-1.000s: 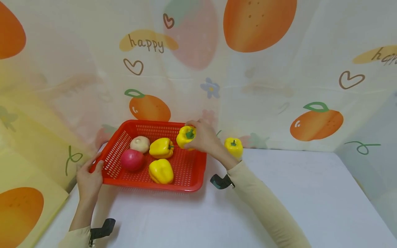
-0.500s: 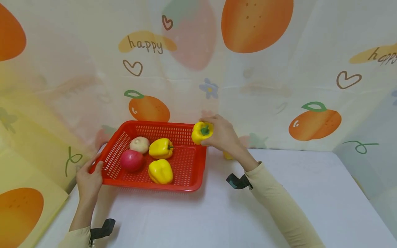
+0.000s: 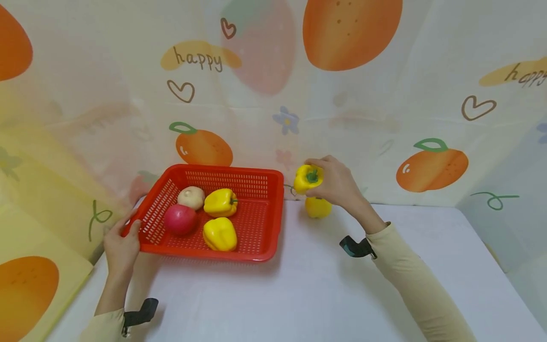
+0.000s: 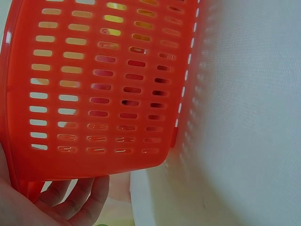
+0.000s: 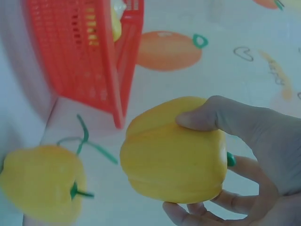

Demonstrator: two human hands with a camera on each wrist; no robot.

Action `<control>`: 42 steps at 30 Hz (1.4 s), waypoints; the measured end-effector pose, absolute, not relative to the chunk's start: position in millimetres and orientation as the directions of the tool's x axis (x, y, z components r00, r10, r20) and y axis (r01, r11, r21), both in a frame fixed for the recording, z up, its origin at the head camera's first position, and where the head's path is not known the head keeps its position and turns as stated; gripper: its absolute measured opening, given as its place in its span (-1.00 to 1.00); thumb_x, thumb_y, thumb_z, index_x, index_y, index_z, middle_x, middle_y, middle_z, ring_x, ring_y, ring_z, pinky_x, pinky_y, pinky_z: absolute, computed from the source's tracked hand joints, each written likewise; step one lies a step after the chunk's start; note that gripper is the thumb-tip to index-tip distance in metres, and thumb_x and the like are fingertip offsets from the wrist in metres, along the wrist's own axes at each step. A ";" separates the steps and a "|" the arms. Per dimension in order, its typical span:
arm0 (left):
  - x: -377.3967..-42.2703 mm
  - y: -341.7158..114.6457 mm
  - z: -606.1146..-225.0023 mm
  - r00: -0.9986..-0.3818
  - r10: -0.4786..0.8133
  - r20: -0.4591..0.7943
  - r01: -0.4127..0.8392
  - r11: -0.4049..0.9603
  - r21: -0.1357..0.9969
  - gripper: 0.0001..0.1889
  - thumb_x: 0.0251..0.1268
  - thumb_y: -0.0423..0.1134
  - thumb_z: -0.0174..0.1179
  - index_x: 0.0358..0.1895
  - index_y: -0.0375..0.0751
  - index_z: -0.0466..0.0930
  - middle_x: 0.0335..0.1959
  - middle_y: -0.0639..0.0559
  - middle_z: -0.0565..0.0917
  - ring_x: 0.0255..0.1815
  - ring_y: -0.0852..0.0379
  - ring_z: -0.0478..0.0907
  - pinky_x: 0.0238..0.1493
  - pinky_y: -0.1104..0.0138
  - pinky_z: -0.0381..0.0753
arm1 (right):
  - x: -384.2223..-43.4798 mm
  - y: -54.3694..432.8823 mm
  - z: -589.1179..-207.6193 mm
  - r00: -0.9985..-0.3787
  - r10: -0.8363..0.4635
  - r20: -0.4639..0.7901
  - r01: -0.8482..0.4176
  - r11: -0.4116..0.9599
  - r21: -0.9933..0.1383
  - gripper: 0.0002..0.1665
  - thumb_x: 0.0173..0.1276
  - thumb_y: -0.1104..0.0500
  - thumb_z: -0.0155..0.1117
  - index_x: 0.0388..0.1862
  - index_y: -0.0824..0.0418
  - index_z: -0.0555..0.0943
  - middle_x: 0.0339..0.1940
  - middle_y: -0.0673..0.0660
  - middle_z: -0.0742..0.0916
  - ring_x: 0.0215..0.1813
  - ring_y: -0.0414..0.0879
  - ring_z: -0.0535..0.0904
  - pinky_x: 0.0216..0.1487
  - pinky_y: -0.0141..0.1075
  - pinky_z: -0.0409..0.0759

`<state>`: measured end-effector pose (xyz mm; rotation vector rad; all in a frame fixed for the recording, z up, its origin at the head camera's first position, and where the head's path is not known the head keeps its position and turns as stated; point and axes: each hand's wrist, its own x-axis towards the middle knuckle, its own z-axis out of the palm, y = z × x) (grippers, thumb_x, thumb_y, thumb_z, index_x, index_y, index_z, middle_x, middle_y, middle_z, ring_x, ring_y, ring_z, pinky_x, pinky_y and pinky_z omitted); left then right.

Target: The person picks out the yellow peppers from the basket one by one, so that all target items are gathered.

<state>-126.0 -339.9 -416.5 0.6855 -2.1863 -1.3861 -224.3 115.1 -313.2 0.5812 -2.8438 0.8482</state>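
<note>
My right hand (image 3: pixel 336 182) grips a yellow bell pepper (image 3: pixel 308 179) between thumb and fingers, raised to the right of the red basket (image 3: pixel 278 223). In the right wrist view the held bell pepper (image 5: pixel 174 155) shows its side, its green stem toward the palm. A second yellow bell pepper (image 3: pixel 318 207) stands on the table just below it. My left hand (image 3: pixel 121 246) holds the basket's left rim, thumb on top; in the left wrist view its fingers (image 4: pixel 91 200) curl under the rim. Two yellow bell peppers (image 3: pixel 220 203), a dark pink round fruit (image 3: pixel 181 220) and a cream-coloured round vegetable (image 3: pixel 191 197) lie inside.
The white table (image 3: pixel 299 294) runs to a printed cloth backdrop (image 3: pixel 342 118) close behind the basket. Another cloth wall (image 3: pixel 42 213) stands along the left side. Black wrist mounts (image 3: pixel 356 247) stick out from both sleeves.
My right hand has carried the yellow bell pepper from over the basket's right side out to the right, past its rim. The left hand stays on the basket, which has not moved.
</note>
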 end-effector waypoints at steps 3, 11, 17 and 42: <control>-126.5 -339.7 -415.5 -0.770 -0.631 0.098 -0.183 0.365 0.913 -0.58 0.50 -0.22 -0.02 0.36 -0.16 0.44 0.38 -0.25 0.38 0.37 -0.07 0.23 0.22 0.45 0.34 | -224.2 126.5 -314.9 -0.925 -0.319 0.206 -0.380 0.781 -0.496 -0.21 0.00 0.13 0.57 0.27 0.21 0.54 0.12 0.28 0.57 0.06 0.18 0.49 0.09 0.06 0.52; -125.8 -340.9 -414.5 -0.779 -0.622 0.078 -0.182 0.343 0.922 -0.56 0.51 -0.21 -0.02 0.38 -0.20 0.40 0.48 -0.29 0.20 0.56 -0.05 -0.13 0.46 0.15 0.13 | -226.8 159.5 -320.6 -0.936 -0.281 0.211 -0.349 0.808 -0.475 -0.21 -0.01 0.12 0.57 0.26 0.24 0.55 0.15 0.35 0.56 0.10 0.25 0.47 0.14 0.14 0.46; -127.8 -342.0 -416.5 -0.774 -0.629 0.069 -0.202 0.350 0.915 -0.57 0.52 -0.20 -0.03 0.38 -0.14 0.41 0.45 -0.24 0.29 0.53 -0.06 -0.01 0.41 0.17 0.23 | -230.6 185.2 -327.7 -0.946 -0.261 0.191 -0.322 0.825 -0.465 -0.16 -0.05 0.10 0.63 0.24 0.29 0.54 0.14 0.39 0.55 0.13 0.30 0.45 0.18 0.20 0.42; -128.4 -344.4 -420.7 -0.775 -0.629 0.062 -0.190 0.326 0.926 -0.56 0.51 -0.22 -0.02 0.38 -0.16 0.41 0.47 -0.23 0.25 0.58 0.00 -0.33 0.52 0.18 -0.17 | -263.2 247.9 -387.8 -0.904 -0.419 -0.084 -0.321 0.796 -0.514 -0.23 -0.06 0.47 0.45 0.24 0.46 0.48 0.20 0.47 0.55 0.20 0.36 0.38 0.26 0.28 0.30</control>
